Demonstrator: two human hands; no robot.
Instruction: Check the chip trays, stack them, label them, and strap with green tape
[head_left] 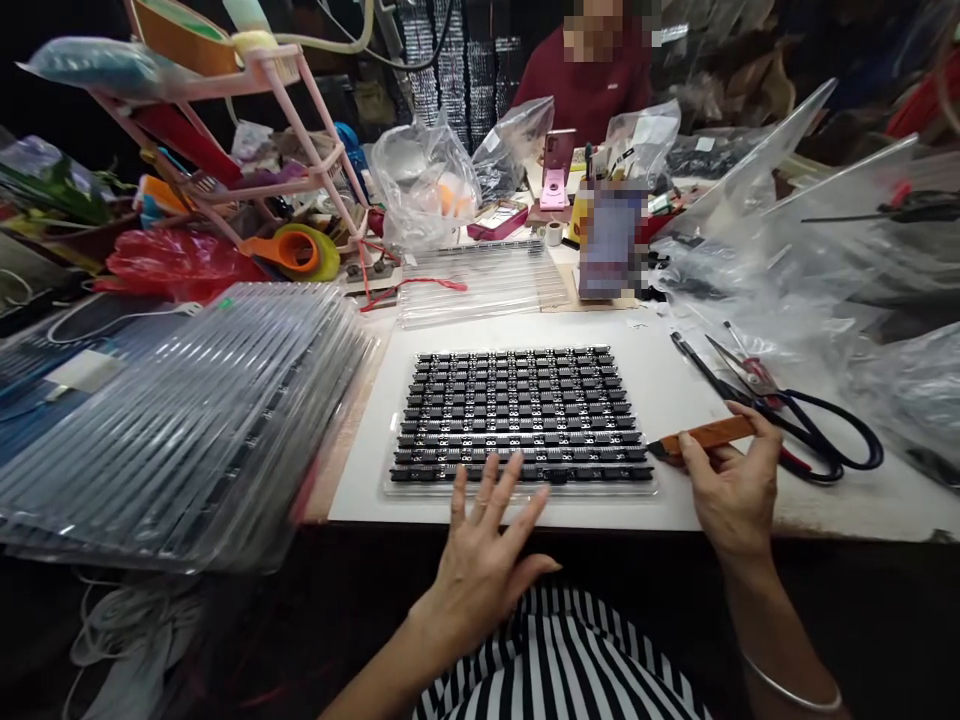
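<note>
Striped cloth [551, 650] behind my left hand's [478, 560] spread fingers, tray [420, 489] at their tips seemingly full, my right hand [735, 500] grips an orange tool [716, 433].

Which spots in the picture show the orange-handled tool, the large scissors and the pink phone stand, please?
Orange-handled tool [714, 434]: head view, handle.
Large scissors [870, 436]: head view, right handle loop.
Pink phone stand [554, 190]: head view, base.
</note>
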